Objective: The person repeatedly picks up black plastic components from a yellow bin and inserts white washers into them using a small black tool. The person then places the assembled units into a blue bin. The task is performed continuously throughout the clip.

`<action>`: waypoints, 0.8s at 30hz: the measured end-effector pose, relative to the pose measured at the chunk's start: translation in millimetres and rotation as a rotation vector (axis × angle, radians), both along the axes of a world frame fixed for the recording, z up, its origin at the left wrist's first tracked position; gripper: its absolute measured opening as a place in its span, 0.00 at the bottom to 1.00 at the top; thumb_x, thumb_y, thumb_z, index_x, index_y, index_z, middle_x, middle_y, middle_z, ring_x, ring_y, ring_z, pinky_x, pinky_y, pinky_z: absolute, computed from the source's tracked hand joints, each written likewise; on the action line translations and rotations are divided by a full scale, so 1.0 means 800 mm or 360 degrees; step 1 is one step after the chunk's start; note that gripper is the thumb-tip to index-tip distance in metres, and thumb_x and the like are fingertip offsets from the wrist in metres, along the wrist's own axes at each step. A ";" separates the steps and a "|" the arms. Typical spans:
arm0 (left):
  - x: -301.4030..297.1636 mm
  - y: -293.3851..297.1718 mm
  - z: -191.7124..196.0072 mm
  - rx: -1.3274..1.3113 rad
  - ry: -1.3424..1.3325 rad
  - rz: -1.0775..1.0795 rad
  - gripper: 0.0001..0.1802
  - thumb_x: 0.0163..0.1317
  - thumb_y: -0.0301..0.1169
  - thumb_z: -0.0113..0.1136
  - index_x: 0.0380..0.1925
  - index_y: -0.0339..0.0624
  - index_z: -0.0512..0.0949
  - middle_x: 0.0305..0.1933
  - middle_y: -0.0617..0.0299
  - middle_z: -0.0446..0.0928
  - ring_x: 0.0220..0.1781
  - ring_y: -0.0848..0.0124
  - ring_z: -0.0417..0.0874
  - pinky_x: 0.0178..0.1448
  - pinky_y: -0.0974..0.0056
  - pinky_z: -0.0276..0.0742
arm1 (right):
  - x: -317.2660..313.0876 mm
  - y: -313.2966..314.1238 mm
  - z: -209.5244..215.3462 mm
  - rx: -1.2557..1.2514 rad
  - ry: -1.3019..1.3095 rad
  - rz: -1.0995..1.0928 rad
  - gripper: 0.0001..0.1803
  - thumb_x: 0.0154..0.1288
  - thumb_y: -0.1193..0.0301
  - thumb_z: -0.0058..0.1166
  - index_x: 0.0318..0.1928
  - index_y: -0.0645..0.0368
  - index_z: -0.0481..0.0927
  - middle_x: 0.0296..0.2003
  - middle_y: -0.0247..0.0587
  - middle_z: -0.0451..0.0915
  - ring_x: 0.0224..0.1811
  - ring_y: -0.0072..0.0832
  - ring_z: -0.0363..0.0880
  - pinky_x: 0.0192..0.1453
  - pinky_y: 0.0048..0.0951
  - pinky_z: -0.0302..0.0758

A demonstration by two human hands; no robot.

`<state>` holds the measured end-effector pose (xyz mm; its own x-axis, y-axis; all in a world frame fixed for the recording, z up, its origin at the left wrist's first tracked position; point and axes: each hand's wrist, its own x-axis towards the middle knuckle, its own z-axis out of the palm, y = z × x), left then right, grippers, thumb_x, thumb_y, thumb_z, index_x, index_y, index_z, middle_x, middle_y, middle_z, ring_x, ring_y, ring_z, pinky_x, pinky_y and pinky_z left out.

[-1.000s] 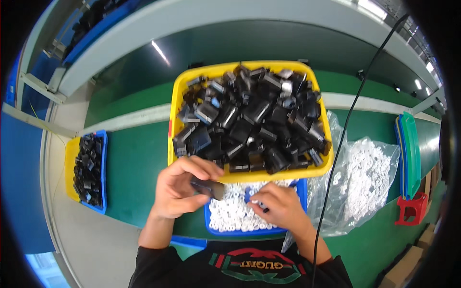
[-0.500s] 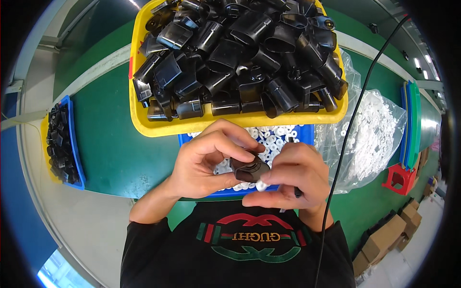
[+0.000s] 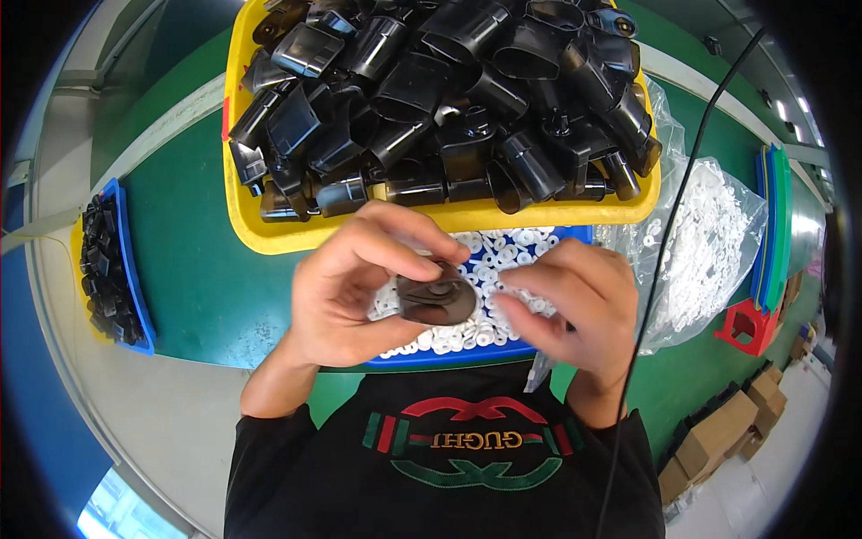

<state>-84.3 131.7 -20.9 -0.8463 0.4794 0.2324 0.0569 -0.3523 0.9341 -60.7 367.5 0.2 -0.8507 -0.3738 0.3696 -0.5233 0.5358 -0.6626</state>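
My left hand grips a smoky black, hollow plastic part between thumb and fingers, its rounded open end facing right. Just right of that part is my right hand, apart from it and slightly blurred, with thumb and forefinger a little separated. Its other fingers are curled, and a small dark bit shows among them; what it belongs to is hidden. Beneath both hands lies a blue tray full of small white plastic rings.
Beyond my hands a yellow bin is heaped with black plastic parts. A clear bag of white rings lies to the right, behind a hanging black cable. More black parts fill a crate at left; a red stool stands at right.
My left hand has moved left with the black part, turning it slightly. My right hand has drawn back from it; the white piece at its fingertips no longer shows there.
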 end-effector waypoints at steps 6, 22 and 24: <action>0.001 0.000 0.002 -0.0117 -0.0026 -0.0026 0.25 0.47 0.13 0.68 0.42 0.41 0.67 0.51 0.31 0.77 0.57 0.44 0.80 0.61 0.47 0.77 | 0.009 0.001 -0.019 0.0683 -0.0088 -0.0178 0.08 0.49 0.73 0.65 0.30 0.56 0.79 0.25 0.34 0.73 0.24 0.31 0.79 0.26 0.31 0.74; 0.000 -0.002 -0.004 -0.0146 -0.0025 -0.0104 0.25 0.47 0.11 0.64 0.44 0.39 0.68 0.53 0.34 0.77 0.60 0.47 0.79 0.64 0.48 0.74 | 0.010 0.002 -0.009 0.0180 -0.0166 -0.0090 0.11 0.46 0.75 0.70 0.33 0.54 0.82 0.22 0.32 0.73 0.21 0.29 0.76 0.23 0.30 0.70; 0.000 -0.001 -0.006 -0.0174 -0.0047 -0.0110 0.24 0.47 0.10 0.64 0.44 0.39 0.68 0.53 0.34 0.77 0.61 0.47 0.79 0.64 0.48 0.75 | 0.010 0.000 -0.004 0.0071 -0.0109 -0.0099 0.13 0.46 0.75 0.70 0.36 0.55 0.84 0.22 0.32 0.74 0.19 0.28 0.75 0.21 0.29 0.69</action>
